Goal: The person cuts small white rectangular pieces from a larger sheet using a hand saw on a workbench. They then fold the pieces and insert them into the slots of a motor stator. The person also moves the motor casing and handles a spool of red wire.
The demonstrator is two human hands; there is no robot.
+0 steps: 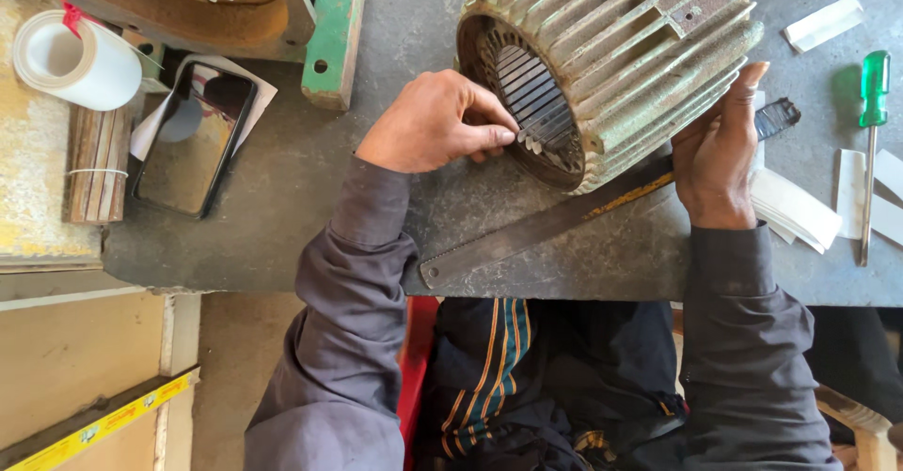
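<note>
Left hand (437, 121) pinches a thin white strip (529, 138) at the mouth of a ribbed, rusty-green metal stator (611, 57), fingers closed on it. Right hand (720, 147) is spread open against the stator's finned side, bracing it. Between the wrists lies a flat hacksaw blade (546, 225) on the grey bench (310, 217). Right of the right hand: white paper strips (800, 210), a green screwdriver (871, 133). Far left: a phone (193, 137), a tape roll (75, 59).

Bare bench (310, 189) lies open left of the left hand (433, 123). Below it the blade (546, 227) bars the way; beyond the right hand (720, 156), paper strips (795, 208) and screwdriver (870, 142) crowd in.
</note>
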